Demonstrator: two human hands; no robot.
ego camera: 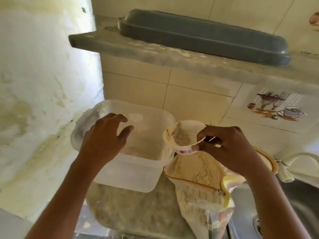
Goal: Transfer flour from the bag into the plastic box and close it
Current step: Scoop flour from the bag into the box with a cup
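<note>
Plastic box [131, 171] sits open on the counter [138, 213], just left of the zippered flour bag [198, 183]. Left hand [103, 140] hovers over the box, fingers loosely spread, holding nothing. Right hand [227, 149] pinches a small bowl [184, 137] of flour, tilted at the box's right rim, above the bag.

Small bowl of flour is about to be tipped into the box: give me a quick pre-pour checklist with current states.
1. Right hand grips the small bowl: ok.
2. Bowl holds flour: ok.
3. Plastic box open, no lid on it: ok.
4. Bowl fully over the box opening: not ok, it is only at the box's right rim.
5. Left hand steadying the box: cannot tell, fingers spread above it.
6. Flour bag open beside the box: ok.
</note>
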